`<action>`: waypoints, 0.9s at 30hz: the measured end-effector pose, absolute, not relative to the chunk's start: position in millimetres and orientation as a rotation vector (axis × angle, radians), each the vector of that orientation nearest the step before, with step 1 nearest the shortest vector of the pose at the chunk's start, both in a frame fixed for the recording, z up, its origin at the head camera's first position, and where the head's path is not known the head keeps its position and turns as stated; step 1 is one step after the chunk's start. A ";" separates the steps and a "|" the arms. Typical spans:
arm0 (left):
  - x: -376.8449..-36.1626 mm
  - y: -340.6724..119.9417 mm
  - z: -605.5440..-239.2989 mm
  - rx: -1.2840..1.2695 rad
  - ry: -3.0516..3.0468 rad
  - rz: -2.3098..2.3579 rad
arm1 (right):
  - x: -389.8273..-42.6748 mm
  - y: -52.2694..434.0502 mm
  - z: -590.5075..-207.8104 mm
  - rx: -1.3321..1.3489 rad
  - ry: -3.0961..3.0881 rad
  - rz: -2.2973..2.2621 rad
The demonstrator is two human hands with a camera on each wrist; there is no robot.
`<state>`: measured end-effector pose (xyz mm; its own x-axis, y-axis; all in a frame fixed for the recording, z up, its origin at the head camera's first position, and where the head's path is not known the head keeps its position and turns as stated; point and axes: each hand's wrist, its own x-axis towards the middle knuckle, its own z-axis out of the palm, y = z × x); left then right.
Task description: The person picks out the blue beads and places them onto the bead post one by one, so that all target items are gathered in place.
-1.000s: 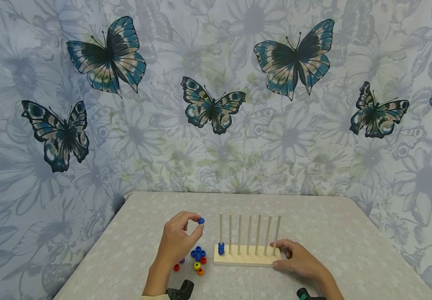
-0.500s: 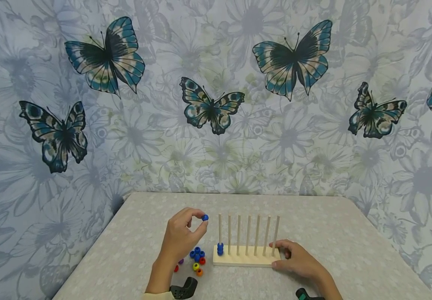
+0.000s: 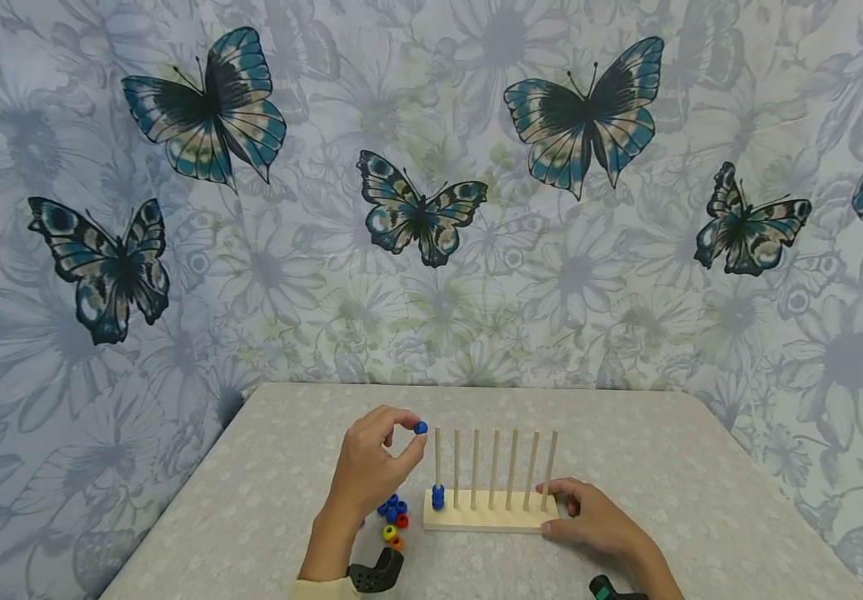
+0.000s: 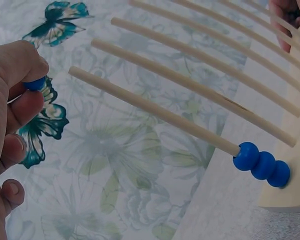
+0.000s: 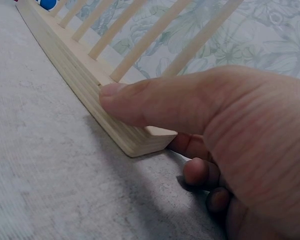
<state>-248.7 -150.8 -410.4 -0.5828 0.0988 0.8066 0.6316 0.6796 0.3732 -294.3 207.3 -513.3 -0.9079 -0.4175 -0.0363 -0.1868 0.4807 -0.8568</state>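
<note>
left hand (image 3: 371, 467) pinches blue bead (image 3: 420, 427) | right hand (image 3: 589, 521) grips rack (image 3: 480, 521), wrist-view thumb atop

Blue beads, pale wood, butterfly cloth

3 round blue beads (image 3: 438, 497) on the pale wooden peg rack (image 3: 486, 517); grey speckled table (image 3: 266, 492); teal-and-black butterflies on the grey floral backdrop cloth (image 3: 416, 208).

A butterfly-printed curtain (image 3: 431, 208) hangs behind the grey patterned table (image 3: 664, 450).
</note>
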 end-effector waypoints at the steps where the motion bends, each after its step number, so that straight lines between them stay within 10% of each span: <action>1: -248.8 -150.1 -410.3 -0.559 -2.088 -0.843 | -294.1 207.4 -513.4 -0.521 2.485 -1.398; 27: -255.9 -137.3 -409.6 -0.579 -2.046 -0.769 | -292.8 206.0 -510.3 -0.522 2.475 -1.404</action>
<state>-255.9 -137.3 -409.6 -0.5294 0.1169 0.8403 0.6416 0.7032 0.3063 -292.8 206.0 -510.3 -0.9051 -0.4234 -0.0380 -0.1847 0.4723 -0.8619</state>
